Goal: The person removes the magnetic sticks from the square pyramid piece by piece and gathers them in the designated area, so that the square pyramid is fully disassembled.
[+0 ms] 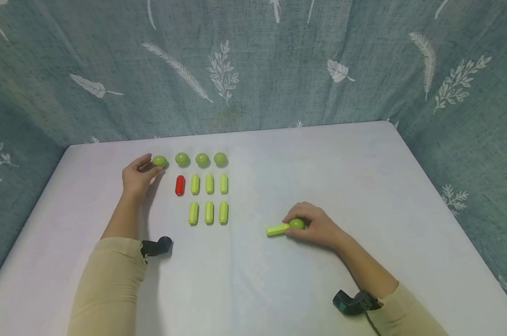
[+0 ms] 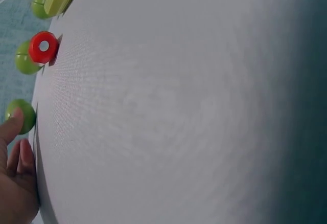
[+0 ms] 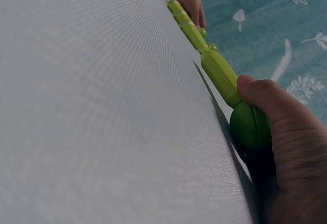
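At the far left, my left hand [image 1: 137, 176] pinches a green ball [image 1: 159, 161], the leftmost of a row along the back. In the left wrist view, the thumb lies against that ball [image 2: 21, 116]. Right of centre, my right hand [image 1: 314, 226] has its thumb and fingertips at the near end of a yellow-green ribbed tube [image 1: 276, 230]. Another green ball [image 1: 297, 223] sits inside the curl of these fingers, against the tube's end. The right wrist view shows the thumb over the tube [image 3: 219, 75] and the ball [image 3: 250, 127] under the hand.
More green balls [image 1: 202, 160] continue the back row. In front, a red tube [image 1: 179, 185] stands left of yellow-green tubes [image 1: 209, 183], with another row of tubes [image 1: 209, 213] nearer me. The white table [image 1: 253, 280] meets a leaf-patterned teal cloth [image 1: 270, 74] behind.
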{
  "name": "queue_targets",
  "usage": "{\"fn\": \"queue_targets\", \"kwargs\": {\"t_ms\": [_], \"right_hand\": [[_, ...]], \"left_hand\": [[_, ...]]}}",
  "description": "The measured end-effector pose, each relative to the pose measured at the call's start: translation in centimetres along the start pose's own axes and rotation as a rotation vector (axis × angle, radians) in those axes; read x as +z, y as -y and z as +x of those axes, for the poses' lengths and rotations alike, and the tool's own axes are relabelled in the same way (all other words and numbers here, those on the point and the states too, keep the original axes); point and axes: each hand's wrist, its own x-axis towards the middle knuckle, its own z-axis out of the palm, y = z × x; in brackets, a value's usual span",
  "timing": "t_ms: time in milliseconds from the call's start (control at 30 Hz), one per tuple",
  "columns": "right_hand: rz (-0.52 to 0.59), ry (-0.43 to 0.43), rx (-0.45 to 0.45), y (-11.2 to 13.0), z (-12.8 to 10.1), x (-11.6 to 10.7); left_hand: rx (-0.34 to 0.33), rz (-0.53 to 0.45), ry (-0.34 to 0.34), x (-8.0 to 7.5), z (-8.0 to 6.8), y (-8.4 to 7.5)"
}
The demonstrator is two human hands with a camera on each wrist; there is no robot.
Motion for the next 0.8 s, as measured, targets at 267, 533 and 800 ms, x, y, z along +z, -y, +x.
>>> {"fn": "queue_targets", "kwargs": {"t_ms": [267, 533, 800], "right_hand": [[-0.017, -0.014, -0.004, 0.9, 0.2, 0.0], [-0.022, -0.002, 0.011, 3.7, 1.1, -0.7], [-0.023, 0.066, 0.106, 1.1, 0.3, -0.3]], "left_hand": [[-0.015, 0.015, 0.011, 0.0, 0.3, 0.0], [-0.005, 0.077, 0.017, -0.6, -1.2, 0.1], [0.143, 0.129, -0.074, -1.1, -6.1, 3.1]]}}
